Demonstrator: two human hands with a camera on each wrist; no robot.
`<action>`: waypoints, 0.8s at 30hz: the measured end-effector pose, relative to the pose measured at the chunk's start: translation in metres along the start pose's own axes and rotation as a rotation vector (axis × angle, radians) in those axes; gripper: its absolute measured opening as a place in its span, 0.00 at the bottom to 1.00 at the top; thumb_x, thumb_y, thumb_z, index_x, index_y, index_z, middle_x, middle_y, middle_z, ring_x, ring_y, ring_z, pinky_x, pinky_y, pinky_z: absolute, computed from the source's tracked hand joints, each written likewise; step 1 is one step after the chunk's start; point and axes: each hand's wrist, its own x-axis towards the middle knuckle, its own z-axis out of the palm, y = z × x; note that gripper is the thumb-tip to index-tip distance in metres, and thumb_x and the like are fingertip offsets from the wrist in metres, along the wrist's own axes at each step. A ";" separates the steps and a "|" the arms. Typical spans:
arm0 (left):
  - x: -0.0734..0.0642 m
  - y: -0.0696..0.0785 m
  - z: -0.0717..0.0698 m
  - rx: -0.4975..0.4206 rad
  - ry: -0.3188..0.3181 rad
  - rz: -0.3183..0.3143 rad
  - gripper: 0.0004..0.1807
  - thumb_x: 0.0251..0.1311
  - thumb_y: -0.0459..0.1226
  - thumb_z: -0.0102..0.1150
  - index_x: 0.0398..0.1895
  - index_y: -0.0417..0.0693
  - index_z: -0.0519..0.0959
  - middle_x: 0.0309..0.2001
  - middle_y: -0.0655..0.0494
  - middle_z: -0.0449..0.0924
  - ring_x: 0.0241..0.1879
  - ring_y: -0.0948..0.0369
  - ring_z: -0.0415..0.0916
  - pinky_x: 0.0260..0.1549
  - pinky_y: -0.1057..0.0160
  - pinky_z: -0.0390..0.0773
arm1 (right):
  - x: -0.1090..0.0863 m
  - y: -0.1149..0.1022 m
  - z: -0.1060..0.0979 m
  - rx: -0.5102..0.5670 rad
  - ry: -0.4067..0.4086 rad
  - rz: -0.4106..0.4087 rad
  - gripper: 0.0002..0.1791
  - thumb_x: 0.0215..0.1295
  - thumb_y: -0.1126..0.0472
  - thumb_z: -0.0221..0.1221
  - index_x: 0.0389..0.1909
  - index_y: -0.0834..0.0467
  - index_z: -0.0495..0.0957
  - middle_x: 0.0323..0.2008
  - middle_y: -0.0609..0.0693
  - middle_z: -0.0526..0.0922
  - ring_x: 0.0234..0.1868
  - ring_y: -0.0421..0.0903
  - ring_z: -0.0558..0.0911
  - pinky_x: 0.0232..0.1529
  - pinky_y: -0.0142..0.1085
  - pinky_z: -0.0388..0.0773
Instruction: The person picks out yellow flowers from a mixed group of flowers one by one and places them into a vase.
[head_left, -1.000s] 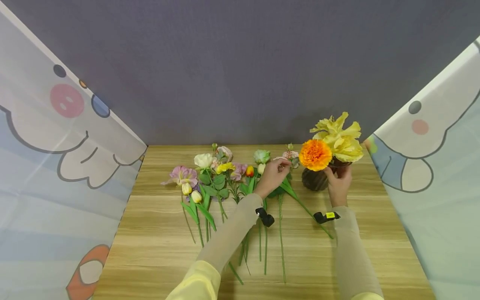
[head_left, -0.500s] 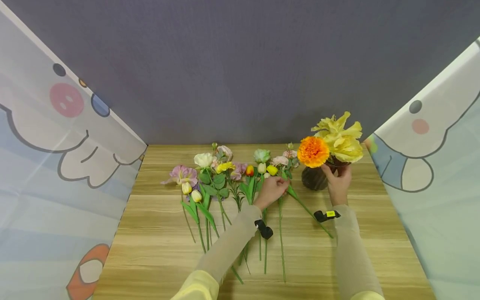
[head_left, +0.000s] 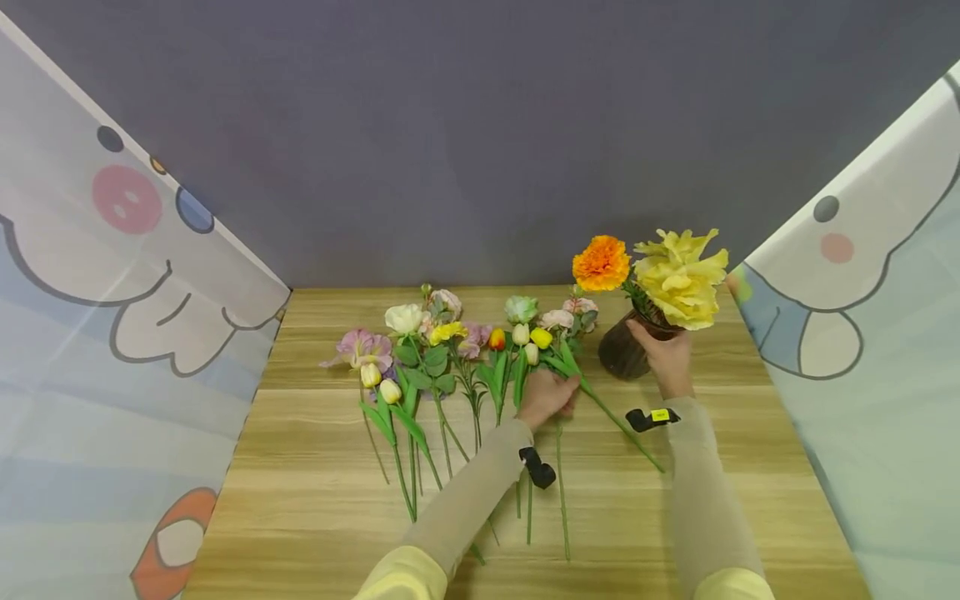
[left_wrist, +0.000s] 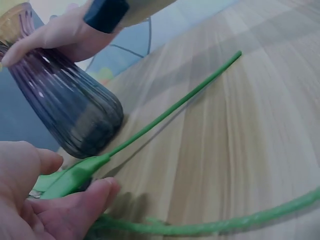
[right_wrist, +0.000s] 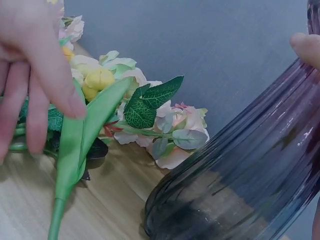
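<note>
My right hand grips the neck of a dark ribbed glass vase, which leans over on the table. In it stand a large ruffled yellow flower and an orange carnation-like flower. My left hand is at the leaves of a yellow tulip lying left of the vase. Its thumb and fingers are spread around the green leaf, with a gap between them in the left wrist view. One fingertip overlaps the leaf in the right wrist view.
Left of my hands lie several loose artificial flowers, among them a white rose, a purple flower, pale tulips and a green flower. Their stems point toward me. A grey wall stands behind the wooden table.
The vase has tilted, and the orange flower has swung up and left. My left hand has come down from among the flower heads to the yellow tulip's leaves.
</note>
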 end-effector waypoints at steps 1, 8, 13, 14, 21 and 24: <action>0.000 -0.001 0.003 -0.020 0.013 -0.008 0.24 0.70 0.45 0.65 0.21 0.33 0.87 0.19 0.43 0.85 0.20 0.49 0.87 0.18 0.61 0.84 | 0.000 0.000 0.001 0.009 -0.006 0.006 0.42 0.63 0.62 0.72 0.75 0.49 0.64 0.69 0.47 0.71 0.71 0.46 0.69 0.72 0.37 0.67; 0.004 -0.005 0.018 -0.051 0.072 -0.038 0.24 0.70 0.45 0.66 0.20 0.36 0.87 0.18 0.44 0.84 0.17 0.53 0.85 0.21 0.64 0.85 | 0.001 0.006 0.003 0.107 -0.049 -0.081 0.25 0.65 0.68 0.69 0.62 0.54 0.75 0.46 0.44 0.82 0.45 0.40 0.81 0.44 0.28 0.79; 0.004 -0.007 0.022 -0.066 0.107 -0.030 0.17 0.69 0.40 0.67 0.24 0.38 0.88 0.18 0.47 0.85 0.19 0.54 0.86 0.23 0.66 0.85 | -0.001 0.011 0.002 0.088 -0.046 -0.094 0.25 0.68 0.68 0.66 0.64 0.52 0.74 0.45 0.43 0.81 0.43 0.39 0.79 0.44 0.28 0.77; 0.004 -0.008 0.023 -0.071 0.109 -0.027 0.16 0.69 0.39 0.66 0.25 0.38 0.88 0.18 0.47 0.85 0.19 0.54 0.86 0.23 0.65 0.85 | -0.002 0.011 0.002 0.077 -0.044 -0.089 0.27 0.68 0.67 0.66 0.66 0.51 0.72 0.48 0.43 0.80 0.47 0.39 0.79 0.46 0.28 0.77; 0.005 -0.009 0.027 -0.066 0.141 -0.002 0.22 0.67 0.43 0.68 0.18 0.38 0.87 0.13 0.50 0.82 0.13 0.57 0.83 0.20 0.67 0.83 | -0.007 0.009 0.002 0.040 -0.025 -0.080 0.26 0.70 0.64 0.65 0.66 0.51 0.71 0.54 0.43 0.78 0.53 0.39 0.77 0.52 0.26 0.74; 0.007 -0.010 0.030 -0.059 0.153 0.016 0.23 0.66 0.43 0.70 0.15 0.38 0.86 0.10 0.51 0.80 0.09 0.58 0.79 0.16 0.66 0.82 | -0.008 0.010 0.004 0.046 -0.012 -0.102 0.21 0.69 0.65 0.65 0.61 0.51 0.74 0.49 0.43 0.80 0.48 0.39 0.78 0.47 0.27 0.75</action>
